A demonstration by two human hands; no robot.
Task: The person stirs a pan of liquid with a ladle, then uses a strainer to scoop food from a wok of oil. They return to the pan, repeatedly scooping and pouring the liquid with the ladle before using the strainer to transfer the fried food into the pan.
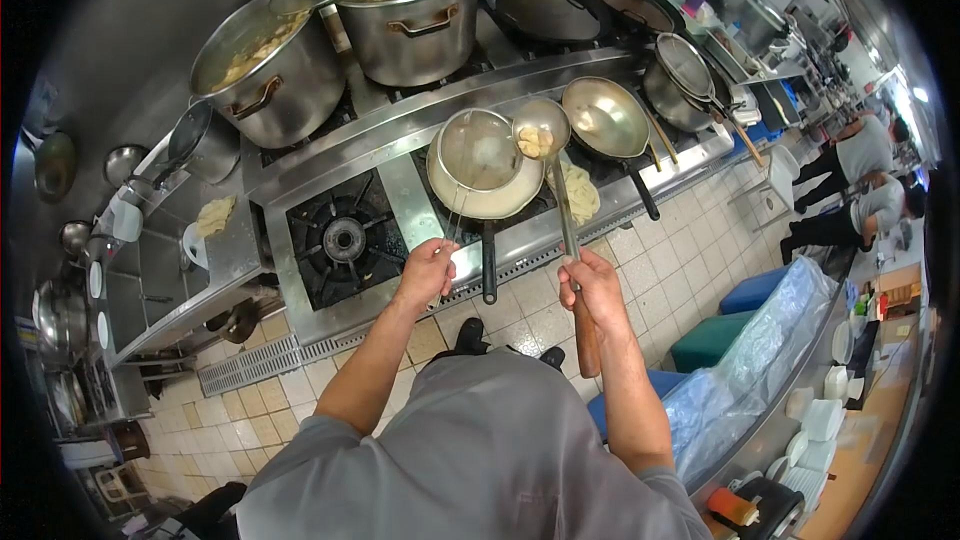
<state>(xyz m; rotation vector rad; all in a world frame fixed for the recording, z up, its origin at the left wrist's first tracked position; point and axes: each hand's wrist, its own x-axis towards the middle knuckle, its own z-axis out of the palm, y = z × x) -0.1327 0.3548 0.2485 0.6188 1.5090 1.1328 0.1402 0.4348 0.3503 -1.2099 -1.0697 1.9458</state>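
Observation:
My left hand (428, 270) is closed round the thin wire handle of a round mesh strainer (478, 152). The strainer lies over a pan (489, 270) of milky, pale liquid, whose black handle points toward me. In my right hand (592, 288) is a long-handled ladle (545, 118), gripped near where the metal shaft meets its wooden end. Several pale chunks of food (535, 143) sit in the ladle's bowl, which is right beside the strainer's rim. Just right of the ladle shaft, a crumpled cloth (580, 192) rests on the stove.
Two big stockpots (270, 75) of broth with chunks stand at the back left. An unused burner (344, 238) is left of the pan, a bare metal wok (606, 118) to the right. Plastic-covered bins (720, 380) stand behind on the right. Two people (868, 175) are farther off.

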